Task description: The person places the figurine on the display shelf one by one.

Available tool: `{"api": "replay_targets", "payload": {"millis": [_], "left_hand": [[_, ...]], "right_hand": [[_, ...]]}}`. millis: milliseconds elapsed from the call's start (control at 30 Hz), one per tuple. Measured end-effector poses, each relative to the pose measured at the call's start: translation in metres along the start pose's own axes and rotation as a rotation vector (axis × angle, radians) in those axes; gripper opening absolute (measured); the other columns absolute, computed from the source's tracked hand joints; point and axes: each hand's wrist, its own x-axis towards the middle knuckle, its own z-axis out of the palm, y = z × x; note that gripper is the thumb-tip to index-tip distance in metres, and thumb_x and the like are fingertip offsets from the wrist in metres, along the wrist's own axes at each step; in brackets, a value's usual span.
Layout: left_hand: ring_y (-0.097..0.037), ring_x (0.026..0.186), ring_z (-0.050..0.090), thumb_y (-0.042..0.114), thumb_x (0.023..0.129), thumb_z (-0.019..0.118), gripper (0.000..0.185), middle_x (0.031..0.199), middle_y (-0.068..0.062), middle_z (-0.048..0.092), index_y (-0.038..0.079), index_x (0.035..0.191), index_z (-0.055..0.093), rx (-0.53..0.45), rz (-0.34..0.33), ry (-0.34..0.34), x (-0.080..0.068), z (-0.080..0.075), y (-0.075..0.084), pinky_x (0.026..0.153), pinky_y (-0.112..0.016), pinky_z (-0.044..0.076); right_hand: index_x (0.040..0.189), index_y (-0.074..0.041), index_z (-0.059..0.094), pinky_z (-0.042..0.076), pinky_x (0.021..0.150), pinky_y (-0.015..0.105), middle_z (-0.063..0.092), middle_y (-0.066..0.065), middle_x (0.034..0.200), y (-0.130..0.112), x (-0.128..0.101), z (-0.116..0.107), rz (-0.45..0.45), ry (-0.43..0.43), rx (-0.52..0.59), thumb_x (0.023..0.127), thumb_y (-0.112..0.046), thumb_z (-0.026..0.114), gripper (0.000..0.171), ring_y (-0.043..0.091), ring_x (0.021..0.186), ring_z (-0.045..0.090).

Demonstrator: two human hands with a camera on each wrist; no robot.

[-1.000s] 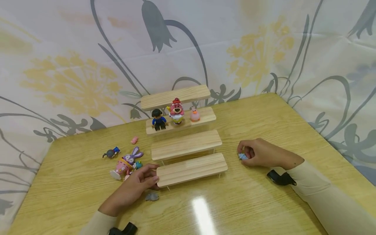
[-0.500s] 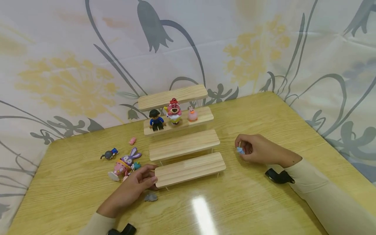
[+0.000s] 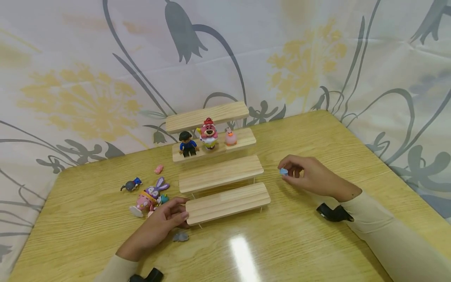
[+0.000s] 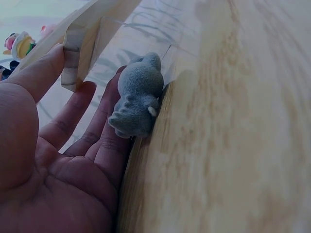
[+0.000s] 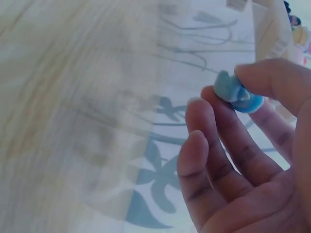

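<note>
**A:** Right hand [image 3: 310, 178] pose?

**B:** Raised just off the bench [image 3: 317, 243], to the right of the stepped wooden shelf [image 3: 218, 172], forearm coming in from the lower right. Fingers [image 5: 214, 145] curled, and thumb and fingertips pinch a small blue toy [image 3: 283, 171].

**A:** Where does the toy sit in the grip?

**B:** At the fingertips, on the side of the hand facing the shelf, level with the second step from the bottom. It touches neither the shelf nor the bench.

**A:** Left hand [image 3: 165, 223]?

**B:** Flat on the bench at the left end of the lowest step. Fingers relaxed and nearly straight, tips against the end of the plank, holding nothing. A grey toy [image 3: 181, 236] lies on the bench just beside its fingers.

**A:** Anything the wrist views add?

**B:** Left wrist view shows the grey toy [image 4: 138, 97] is fuzzy and lies right against the fingertips; from the head view it looks slightly apart. Right wrist view shows the blue toy [image 5: 237, 92] wedged between thumb and index tip, other fingers loosely bent under it. Background there is blurred.

**A:** What does only the head view show?

**B:** Three figures on the third step: a dark-haired figure [image 3: 187, 143], a pink bear [image 3: 208, 134], a small pink figure [image 3: 230, 137]. Left of the shelf on the bench lie a purple-eared rabbit [image 3: 149, 196] and smaller toys.
</note>
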Motion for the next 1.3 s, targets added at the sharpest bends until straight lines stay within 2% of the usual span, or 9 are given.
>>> {"api": "replay_targets", "payload": {"millis": [333, 567, 733, 900, 1100, 1300], "left_hand": [[-0.012, 0.092, 0.067, 0.02, 0.106, 0.051, 0.055, 0.106, -0.004, 0.058, -0.013, 0.145, 0.029, -0.009, -0.001, -0.008, -0.002, 0.001, -0.002, 0.087, -0.027, 0.057], [-0.013, 0.094, 0.068, 0.021, 0.106, 0.051, 0.057, 0.108, -0.005, 0.058, -0.012, 0.147, 0.028, -0.012, -0.007, -0.006, -0.004, 0.0, -0.003, 0.087, -0.027, 0.057], [-0.014, 0.094, 0.068, 0.023, 0.106, 0.052, 0.058, 0.108, -0.006, 0.058, -0.011, 0.147, 0.029, -0.001, -0.024, 0.001, -0.003, 0.0, -0.002, 0.087, -0.027, 0.057], [-0.012, 0.094, 0.068, 0.022, 0.106, 0.052, 0.058, 0.108, -0.006, 0.058, -0.012, 0.147, 0.028, -0.015, -0.019, 0.0, -0.002, 0.001, -0.001, 0.087, -0.027, 0.057], [-0.012, 0.094, 0.068, 0.021, 0.106, 0.052, 0.057, 0.108, -0.006, 0.058, -0.012, 0.146, 0.029, -0.012, -0.007, -0.002, -0.001, 0.001, 0.001, 0.087, -0.027, 0.057], [-0.013, 0.094, 0.068, 0.021, 0.106, 0.051, 0.056, 0.108, -0.006, 0.058, -0.012, 0.146, 0.029, -0.008, 0.0, -0.007, -0.001, 0.0, 0.0, 0.087, -0.027, 0.057]], "right_hand": [[0.112, -0.014, 0.066, 0.053, 0.065, 0.025, 0.067, -0.009, 0.091, -0.027, 0.017, -0.005, -0.045, 0.124, -0.05, 0.096, -0.012, 0.068, 0.017, 0.003, 0.078, 0.06], [0.114, -0.011, 0.066, 0.054, 0.069, 0.024, 0.069, -0.004, 0.098, -0.046, 0.035, -0.006, -0.06, 0.211, -0.017, 0.096, -0.013, 0.068, 0.018, 0.007, 0.082, 0.062], [0.115, -0.007, 0.066, 0.055, 0.077, 0.025, 0.07, 0.002, 0.103, -0.054, 0.046, -0.005, -0.088, 0.274, 0.023, 0.097, -0.011, 0.066, 0.018, 0.011, 0.085, 0.064], [0.114, -0.005, 0.066, 0.055, 0.079, 0.026, 0.071, 0.005, 0.103, -0.06, 0.056, -0.005, -0.12, 0.331, 0.029, 0.097, -0.008, 0.066, 0.018, 0.013, 0.088, 0.064], [0.116, -0.005, 0.065, 0.055, 0.083, 0.036, 0.071, 0.007, 0.104, -0.067, 0.067, -0.006, -0.128, 0.355, 0.023, 0.095, -0.009, 0.068, 0.021, 0.017, 0.094, 0.066], [0.119, -0.004, 0.065, 0.053, 0.089, 0.039, 0.07, 0.008, 0.11, -0.071, 0.079, -0.004, -0.108, 0.33, 0.037, 0.096, -0.012, 0.068, 0.024, 0.02, 0.099, 0.065]]}}
